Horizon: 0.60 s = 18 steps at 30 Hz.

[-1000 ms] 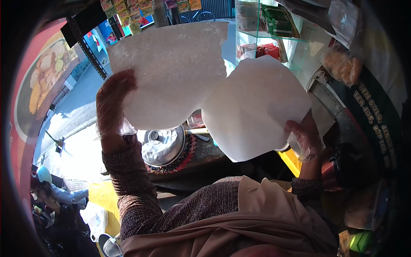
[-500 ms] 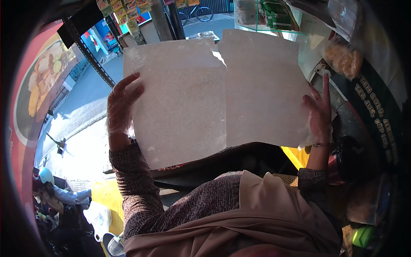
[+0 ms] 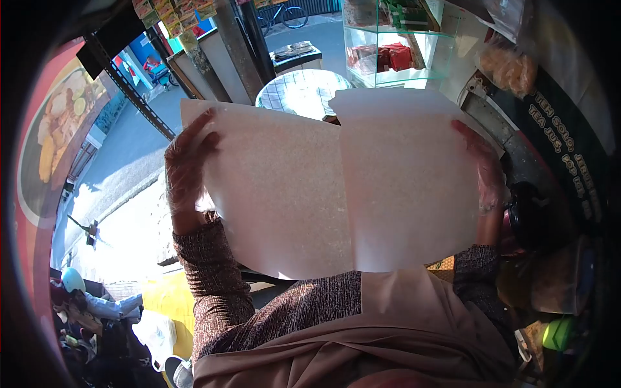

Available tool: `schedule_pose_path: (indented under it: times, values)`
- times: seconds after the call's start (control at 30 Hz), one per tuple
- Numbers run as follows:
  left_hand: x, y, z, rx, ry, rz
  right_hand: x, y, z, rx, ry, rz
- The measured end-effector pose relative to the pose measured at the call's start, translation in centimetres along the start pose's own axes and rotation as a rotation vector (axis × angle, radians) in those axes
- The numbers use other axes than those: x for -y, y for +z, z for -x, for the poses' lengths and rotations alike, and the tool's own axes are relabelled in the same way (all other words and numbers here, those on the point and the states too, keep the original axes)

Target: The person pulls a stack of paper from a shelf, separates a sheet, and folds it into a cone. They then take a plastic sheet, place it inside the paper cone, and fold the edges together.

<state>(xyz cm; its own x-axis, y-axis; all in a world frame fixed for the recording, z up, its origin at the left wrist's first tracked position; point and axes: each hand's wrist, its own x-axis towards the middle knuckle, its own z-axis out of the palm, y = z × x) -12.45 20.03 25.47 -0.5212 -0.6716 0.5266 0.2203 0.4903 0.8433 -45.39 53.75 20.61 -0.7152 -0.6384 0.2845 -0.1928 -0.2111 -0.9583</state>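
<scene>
A wide, pale sheet of wrapping paper [image 3: 284, 187] is held up in front of my chest. A vertical line runs down its middle, and the top edge is stepped where the right part [image 3: 407, 168] rises above the left. My left hand [image 3: 186, 165], in a clear plastic glove, grips the left edge with the fingertips over the near face. On the other side my right hand [image 3: 484, 161], gloved the same way, holds the right edge. Some of its fingers are hidden behind the paper.
Beyond the paper stand a round table with a checked cloth [image 3: 304, 87] and a glass case [image 3: 401, 55] with red packets. Sachets [image 3: 174, 13] hang at the top left. A bag of fried-looking food [image 3: 508, 68] is at the upper right, near a dark lettered banner [image 3: 563, 155].
The paper has come lower and closer to my body, uncovering the round table and the red packets. The gap at its top middle has widened. Both hands keep their hold.
</scene>
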Motion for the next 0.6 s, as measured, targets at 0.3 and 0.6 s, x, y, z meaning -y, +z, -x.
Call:
schedule_pose_path:
  times: [0.3,0.6]
  values:
    - [4.4,-1.1,-0.7,0.142,0.21,-0.043,-5.8,-5.1,-0.5,0.034,0.126,-0.367]
    - [5.9,4.0,-2.6,0.061,0.07,0.065,-5.2,-6.6,0.3,-0.252,0.102,-0.183]
